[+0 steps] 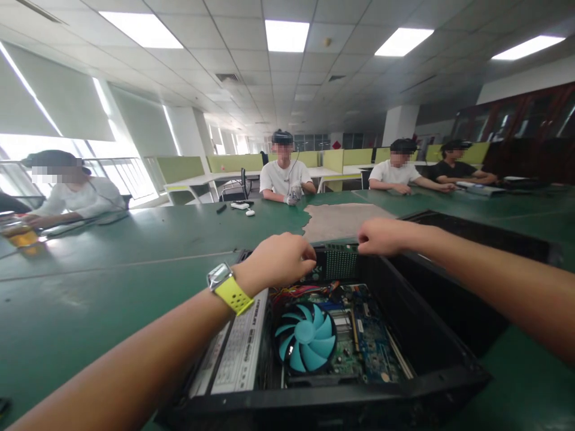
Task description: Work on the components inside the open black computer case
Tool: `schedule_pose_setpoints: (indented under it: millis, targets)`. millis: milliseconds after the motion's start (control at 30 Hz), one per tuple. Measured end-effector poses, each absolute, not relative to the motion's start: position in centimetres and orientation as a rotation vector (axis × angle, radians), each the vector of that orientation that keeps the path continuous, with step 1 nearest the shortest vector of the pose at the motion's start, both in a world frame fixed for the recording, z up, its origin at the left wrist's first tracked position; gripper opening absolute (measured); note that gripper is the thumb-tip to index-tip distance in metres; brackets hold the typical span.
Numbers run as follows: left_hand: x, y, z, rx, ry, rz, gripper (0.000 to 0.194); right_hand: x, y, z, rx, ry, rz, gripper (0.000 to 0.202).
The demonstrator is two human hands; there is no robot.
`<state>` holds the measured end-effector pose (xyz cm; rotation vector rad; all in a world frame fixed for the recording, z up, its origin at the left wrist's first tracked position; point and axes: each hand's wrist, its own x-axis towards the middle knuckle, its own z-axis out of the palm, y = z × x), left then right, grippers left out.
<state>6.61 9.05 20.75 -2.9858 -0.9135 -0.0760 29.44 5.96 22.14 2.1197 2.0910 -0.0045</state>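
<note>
An open black computer case (431,335) lies on the green table in front of me. Inside are a blue motherboard (372,353), a blue cooler fan (305,345) and a silver power supply (236,353). A green circuit card (340,258) stands upright at the case's far end. My left hand (279,258), with a yellow-strapped watch on its wrist, pinches the card's left end. At the card's right end, my right hand (381,236) grips the top corner.
The green table (112,263) has a worn bare patch (341,218) beyond the case. Several people sit at the far side and left. A white mouse (250,212) and dark items lie near the middle person. An amber drink container (20,233) sits far left.
</note>
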Motion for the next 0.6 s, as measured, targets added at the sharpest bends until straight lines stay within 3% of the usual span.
schedule_pose_setpoints:
  millis: [200,333,500,600]
  targets:
    - [8.4,10.3,19.5,-2.890,-0.942,0.362,0.033,25.9,5.1,16.9,2.171,2.199,0.073,0.025]
    - [10.6,10.8,16.9,-3.105,-0.775,0.741,0.035,26.3,4.9,14.1,2.074,2.160,-0.110,0.020]
    - [11.4,12.5,16.0,-3.232,-0.875,1.183,0.029,27.0,6.5,14.0,1.930,2.169,-0.157,0.019]
    - [11.0,13.8,15.6,-3.150,-1.033,1.257,0.024,26.6,8.1,14.2,1.799,2.182,-0.294,0.017]
